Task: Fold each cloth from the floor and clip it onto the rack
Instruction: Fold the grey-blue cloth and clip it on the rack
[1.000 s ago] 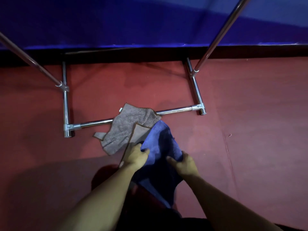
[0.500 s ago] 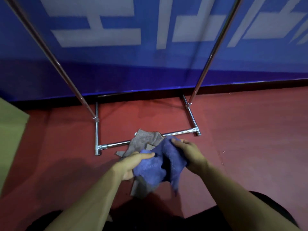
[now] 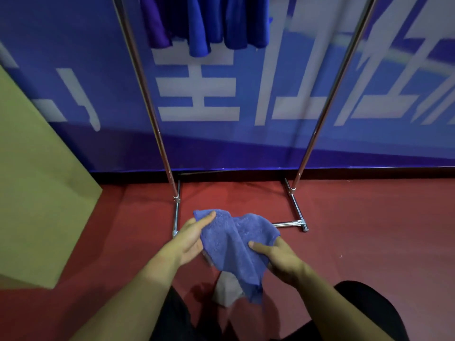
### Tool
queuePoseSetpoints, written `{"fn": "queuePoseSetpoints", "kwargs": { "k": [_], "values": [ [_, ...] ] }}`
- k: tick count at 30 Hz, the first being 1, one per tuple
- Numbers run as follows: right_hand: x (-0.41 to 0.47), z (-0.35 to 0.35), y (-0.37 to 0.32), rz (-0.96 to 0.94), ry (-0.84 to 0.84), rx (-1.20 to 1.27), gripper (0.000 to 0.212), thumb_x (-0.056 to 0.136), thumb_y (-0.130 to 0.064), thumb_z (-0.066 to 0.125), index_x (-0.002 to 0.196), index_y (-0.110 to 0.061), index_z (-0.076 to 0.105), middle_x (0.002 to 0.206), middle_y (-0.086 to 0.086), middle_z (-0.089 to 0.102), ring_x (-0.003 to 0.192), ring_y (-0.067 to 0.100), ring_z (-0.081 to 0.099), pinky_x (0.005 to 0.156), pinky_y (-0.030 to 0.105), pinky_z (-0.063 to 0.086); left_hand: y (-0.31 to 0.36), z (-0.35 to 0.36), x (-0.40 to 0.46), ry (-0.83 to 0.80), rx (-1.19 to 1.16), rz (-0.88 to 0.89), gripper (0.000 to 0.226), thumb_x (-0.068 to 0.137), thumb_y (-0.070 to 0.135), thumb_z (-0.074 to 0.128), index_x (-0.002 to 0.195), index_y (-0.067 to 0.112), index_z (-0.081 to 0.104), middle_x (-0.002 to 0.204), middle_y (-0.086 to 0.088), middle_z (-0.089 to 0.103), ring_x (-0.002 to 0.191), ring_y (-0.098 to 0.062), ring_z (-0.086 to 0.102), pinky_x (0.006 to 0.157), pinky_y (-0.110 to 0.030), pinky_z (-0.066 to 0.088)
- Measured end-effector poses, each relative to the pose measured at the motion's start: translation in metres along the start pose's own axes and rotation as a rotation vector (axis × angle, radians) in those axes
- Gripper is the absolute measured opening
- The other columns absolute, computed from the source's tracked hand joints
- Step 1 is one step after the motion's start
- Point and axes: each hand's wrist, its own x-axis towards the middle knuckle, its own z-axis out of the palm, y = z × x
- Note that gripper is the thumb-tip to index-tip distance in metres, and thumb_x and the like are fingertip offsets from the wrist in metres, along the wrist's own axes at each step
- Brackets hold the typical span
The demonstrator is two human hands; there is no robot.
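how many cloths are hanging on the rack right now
3, as far as the frame shows, all cut off at the top edge: a purple cloth on the left, a bright blue cloth in the middle, a darker blue cloth on the right. More may hang above.

The blue cloth (image 3: pixel 236 244) is a crumpled terry towel held off the floor at centre frame, bunched in loose folds, its lower corner drooping toward 6 o'clock. A grey cloth (image 3: pixel 227 290) shows just below it, mostly hidden. The rack (image 3: pixel 157 134), two chrome uprights on a floor frame, stands at 12 o'clock, with blue cloths (image 3: pixel 204 23) hanging at its top.
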Motion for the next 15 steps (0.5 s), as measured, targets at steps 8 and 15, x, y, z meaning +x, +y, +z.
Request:
{"fn": "queuePoseSetpoints", "kwargs": {
  "k": [8,15],
  "values": [
    [-0.007,-0.011,-0.044,-0.077,0.544,-0.220,0.030,0.084,-0.034,0.078,0.088,-0.005,0.077,0.085,0.011,0.078,0.084,0.024,0.075,0.080,0.041,0.062,0.028,-0.009,-0.027,0.213,0.181,0.179,0.026,0.094,0.024,0.069,0.102,0.001,0.075,0.097,-0.021,0.077,0.092,-0.028,0.072,0.090,-0.039,0.057],
    [-0.019,-0.018,-0.081,-0.254,0.386,0.089,0.044,0.092,0.003,0.062,0.134,-0.009,0.053,0.105,0.017,0.071,0.090,0.027,0.067,0.084,0.040,0.056,0.045,-0.019,-0.028,0.431,0.086,0.239,0.038,0.068,0.044,0.078,0.090,0.014,0.078,0.098,-0.013,0.078,0.095,-0.031,0.072,0.095,-0.050,0.056]
  ]
}}
